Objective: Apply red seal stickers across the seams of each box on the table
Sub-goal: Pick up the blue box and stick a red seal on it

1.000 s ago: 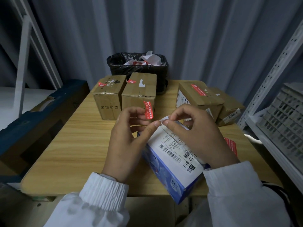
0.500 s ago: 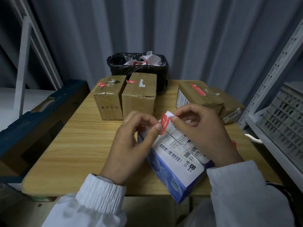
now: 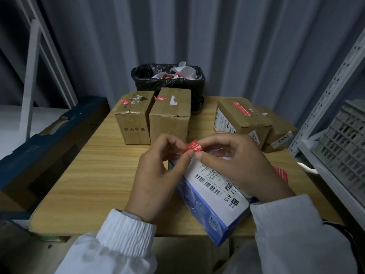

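The red seal sticker (image 3: pixel 193 147) is held up between the two hands, a small red strip with white print, tilted so its left end sits lower. The left hand (image 3: pixel 158 175) pinches that lower end between thumb and forefinger, the other fingers loosely curled. The right hand (image 3: pixel 241 167) pinches the other end the same way, fingers bent in over it. The strip sits just above the far end of the blue and white box (image 3: pixel 215 196); whether it touches the box I cannot tell.

That box lies at an angle at the near edge of the wooden surface (image 3: pixel 88 175), its white shipping label with barcodes facing up, and the right wrist lies over it.

Farther back on the left stand two brown cardboard boxes (image 3: pixel 170 115) side by side, each with a red strip on its top. To the right are two more cardboard boxes (image 3: pixel 243 119), the nearer one with a long red strip on top. A red sticker sheet (image 3: pixel 281 174) peeks out past the right hand. Behind the boxes sits a black-bagged bin (image 3: pixel 167 80) full of paper scraps, and a metal rack (image 3: pixel 335 95) holding a grey crate (image 3: pixel 343 143) stands at the right.
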